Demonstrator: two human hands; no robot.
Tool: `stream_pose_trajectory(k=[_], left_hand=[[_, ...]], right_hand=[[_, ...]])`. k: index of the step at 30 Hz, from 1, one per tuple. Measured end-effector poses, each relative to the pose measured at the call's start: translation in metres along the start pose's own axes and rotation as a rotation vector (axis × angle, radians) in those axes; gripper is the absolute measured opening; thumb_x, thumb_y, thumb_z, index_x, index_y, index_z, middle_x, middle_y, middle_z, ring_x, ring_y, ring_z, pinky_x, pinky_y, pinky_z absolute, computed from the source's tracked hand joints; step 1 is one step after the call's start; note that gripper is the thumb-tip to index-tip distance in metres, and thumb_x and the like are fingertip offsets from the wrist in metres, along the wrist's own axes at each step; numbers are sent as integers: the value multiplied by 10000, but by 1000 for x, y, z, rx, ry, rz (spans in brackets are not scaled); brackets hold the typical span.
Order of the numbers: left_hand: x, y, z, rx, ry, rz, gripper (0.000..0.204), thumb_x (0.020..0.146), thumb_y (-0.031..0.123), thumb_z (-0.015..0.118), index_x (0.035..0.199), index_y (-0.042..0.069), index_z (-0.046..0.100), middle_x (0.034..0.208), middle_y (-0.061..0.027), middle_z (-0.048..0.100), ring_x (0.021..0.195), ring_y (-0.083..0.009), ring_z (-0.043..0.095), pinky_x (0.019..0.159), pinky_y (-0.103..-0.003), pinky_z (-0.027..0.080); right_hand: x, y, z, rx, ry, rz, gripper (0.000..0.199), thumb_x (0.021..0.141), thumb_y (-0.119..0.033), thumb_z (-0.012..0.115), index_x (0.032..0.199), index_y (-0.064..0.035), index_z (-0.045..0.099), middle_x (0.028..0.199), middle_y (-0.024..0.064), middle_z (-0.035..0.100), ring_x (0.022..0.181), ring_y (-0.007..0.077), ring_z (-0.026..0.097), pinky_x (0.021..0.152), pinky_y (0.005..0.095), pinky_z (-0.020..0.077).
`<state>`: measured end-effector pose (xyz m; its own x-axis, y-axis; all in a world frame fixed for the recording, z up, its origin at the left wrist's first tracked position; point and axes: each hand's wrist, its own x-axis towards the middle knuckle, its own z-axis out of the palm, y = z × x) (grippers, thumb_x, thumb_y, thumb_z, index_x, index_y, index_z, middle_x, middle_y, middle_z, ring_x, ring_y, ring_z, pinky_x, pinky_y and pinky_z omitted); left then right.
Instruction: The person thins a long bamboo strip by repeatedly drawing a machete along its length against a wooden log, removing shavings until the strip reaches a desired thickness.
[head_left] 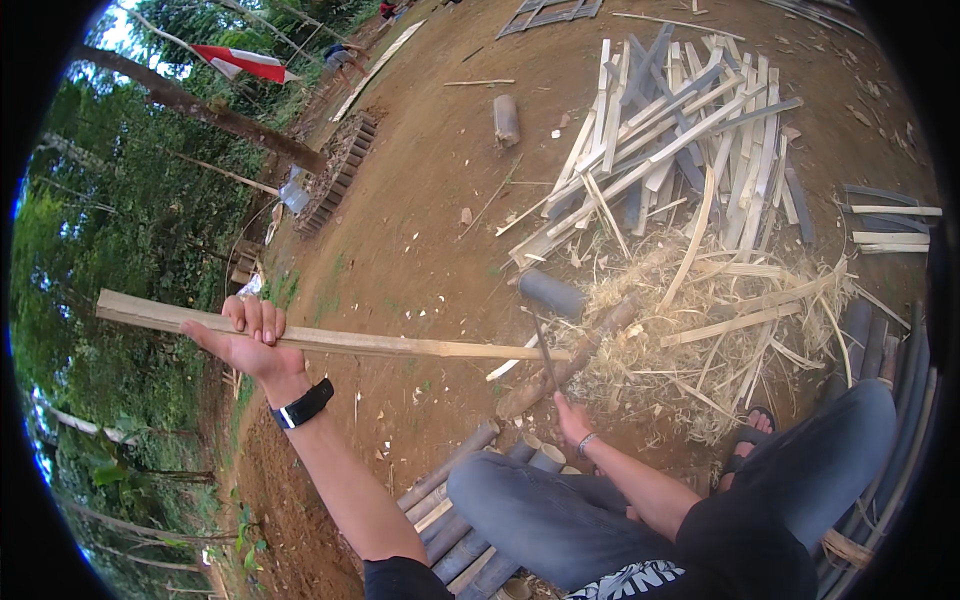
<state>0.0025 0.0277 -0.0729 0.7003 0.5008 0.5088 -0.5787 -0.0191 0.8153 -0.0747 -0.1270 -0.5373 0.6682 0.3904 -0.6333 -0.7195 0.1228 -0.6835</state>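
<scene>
My left hand (258, 342), raised at the left, has its fingers closed around a long split bamboo slat (400, 345). The slat stretches rightward, with its paler end by a thin dark blade (544, 348). That blade belongs to a knife gripped in my right hand (572, 422), low in front of my knees. It crosses the slat near its tip; whether the two touch I cannot tell. Beneath them a round log (535, 395) lies on the dirt, partly covered by a heap of curly bamboo shavings (640, 365).
A big pile of split bamboo slats (690, 130) lies ahead to the right. Short bamboo pieces rest on the ground, one dark (552, 294), another farther off (506, 122). Bamboo poles (455, 540) lie beside my legs. A leaning trunk (215, 120) and a flag (245, 63) stand far left.
</scene>
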Motion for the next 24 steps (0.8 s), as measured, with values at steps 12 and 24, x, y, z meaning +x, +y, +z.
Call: stream_pose_trajectory(k=[12,24], left_hand=[[-20,-6,49,55,-40,51,641,797,775,405,615,169,302,478,60,247,370,-62,250,337,-203,189],[79,12,114,267,158,110,605,811,719,475,598,173,326,485,59,296,380,-75,280,357,-256,208]], right_hand=[[4,10,-70,-210,230,64,699,852,-582,512,605,69,574,477,108,532,423,243,559,447,379,437],[-142,-251,-146,-1023,362,-690,490,717,-400,681,650,78,597,603,205,615,546,301,594,559,398,462]])
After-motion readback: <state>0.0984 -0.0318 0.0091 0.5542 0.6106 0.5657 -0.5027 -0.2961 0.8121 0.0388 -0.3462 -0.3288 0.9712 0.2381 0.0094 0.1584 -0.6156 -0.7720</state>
